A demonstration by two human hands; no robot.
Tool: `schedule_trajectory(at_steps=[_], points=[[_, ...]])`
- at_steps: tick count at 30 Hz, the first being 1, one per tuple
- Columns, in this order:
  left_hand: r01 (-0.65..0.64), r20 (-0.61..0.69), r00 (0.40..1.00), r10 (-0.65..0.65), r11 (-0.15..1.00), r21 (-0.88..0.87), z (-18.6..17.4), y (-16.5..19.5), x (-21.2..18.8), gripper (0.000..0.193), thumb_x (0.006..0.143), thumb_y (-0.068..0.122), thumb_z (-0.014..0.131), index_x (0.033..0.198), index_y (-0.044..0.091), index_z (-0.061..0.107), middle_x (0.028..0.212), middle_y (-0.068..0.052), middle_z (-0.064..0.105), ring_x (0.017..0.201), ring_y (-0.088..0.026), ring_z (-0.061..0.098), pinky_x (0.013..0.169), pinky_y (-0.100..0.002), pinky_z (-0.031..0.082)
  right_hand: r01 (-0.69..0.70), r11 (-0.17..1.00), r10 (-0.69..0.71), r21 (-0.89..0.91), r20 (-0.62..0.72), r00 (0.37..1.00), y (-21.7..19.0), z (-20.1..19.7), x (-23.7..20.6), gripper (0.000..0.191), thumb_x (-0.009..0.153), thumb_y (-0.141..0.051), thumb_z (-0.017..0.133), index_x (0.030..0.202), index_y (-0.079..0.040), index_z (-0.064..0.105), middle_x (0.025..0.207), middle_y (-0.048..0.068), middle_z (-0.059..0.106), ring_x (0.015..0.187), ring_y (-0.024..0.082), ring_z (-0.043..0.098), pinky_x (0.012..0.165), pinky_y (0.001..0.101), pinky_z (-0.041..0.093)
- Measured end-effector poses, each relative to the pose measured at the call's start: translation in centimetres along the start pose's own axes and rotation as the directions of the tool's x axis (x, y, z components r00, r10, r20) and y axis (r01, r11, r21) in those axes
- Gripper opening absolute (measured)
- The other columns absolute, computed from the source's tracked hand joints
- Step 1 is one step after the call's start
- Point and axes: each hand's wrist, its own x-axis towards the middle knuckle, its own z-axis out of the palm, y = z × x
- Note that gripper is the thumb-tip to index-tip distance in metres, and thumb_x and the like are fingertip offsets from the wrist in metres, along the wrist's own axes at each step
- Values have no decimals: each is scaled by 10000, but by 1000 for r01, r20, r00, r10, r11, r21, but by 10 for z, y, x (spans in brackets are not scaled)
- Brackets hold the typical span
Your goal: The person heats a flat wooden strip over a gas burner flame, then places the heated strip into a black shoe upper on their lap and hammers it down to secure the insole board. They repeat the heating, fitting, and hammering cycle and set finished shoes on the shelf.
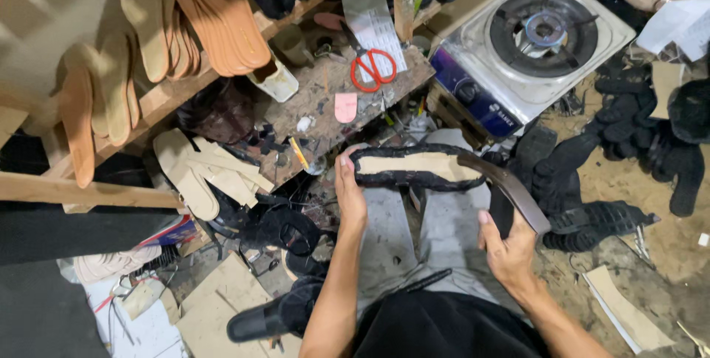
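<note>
Left hand [350, 189] and right hand [506, 243] gripping opposite ends of upturned shoe [421, 166], above cluttered floor [651, 254].

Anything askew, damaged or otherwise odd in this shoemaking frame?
The half-made shoe, held sole-up between the left hand and right hand, has ragged black edging around its tan insole, and a dark strap hangs loose off one end. Black soles lie scattered on the dirt floor beside the gas stove.

A shoe upper [418, 168], black-edged with a tan insole face turned up, lies level between both hands. A dark brown strip [510, 188], perhaps a sole, curves off its right end.
</note>
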Motion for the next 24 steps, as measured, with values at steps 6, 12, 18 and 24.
schedule_trajectory(at_steps=[6, 12, 18, 24], points=[[205, 70, 978, -195, 959, -195, -9, 10, -1, 420, 1088, 318, 501, 1209, -60, 638, 1324, -159, 645, 1259, -244, 568, 1109, -357, 401, -54, 993, 74, -101, 205, 976, 47, -48, -5, 271, 967, -273, 575, 1072, -28, 624, 622, 66, 585, 529, 133, 530, 497, 306, 436], [432, 280, 901, -332, 748, -505, -22, 41, -65, 636, 770, 138, 702, 1381, 88, 532, 1395, -94, 629, 1286, -269, 588, 1093, -404, 464, 177, 932, 43, -316, 584, 811, 98, -112, -12, 410, 949, -374, 585, 732, -26, 579, 611, 125, 513, 555, 274, 529, 560, 372, 439], [745, 438, 666, -604, 507, -434, -6, 32, -114, 571, 903, 130, 720, 1413, -60, 547, 1327, -156, 651, 1158, -248, 653, 1036, -401, 507, 237, 778, -38, -582, 333, 942, 60, -77, 5, 309, 855, -323, 686, 778, -26, 718, 691, 147, 642, 601, 307, 653, 558, 387, 497], [420, 153, 904, -400, 757, -500, -8, 55, -55, 552, 857, 91, 731, 1353, -56, 537, 1248, -152, 656, 1110, -254, 666, 989, -399, 536, 110, 957, -44, -267, 240, 970, 27, -32, 13, 260, 930, -247, 653, 802, -37, 737, 703, 88, 757, 651, 218, 703, 610, 324, 548]])
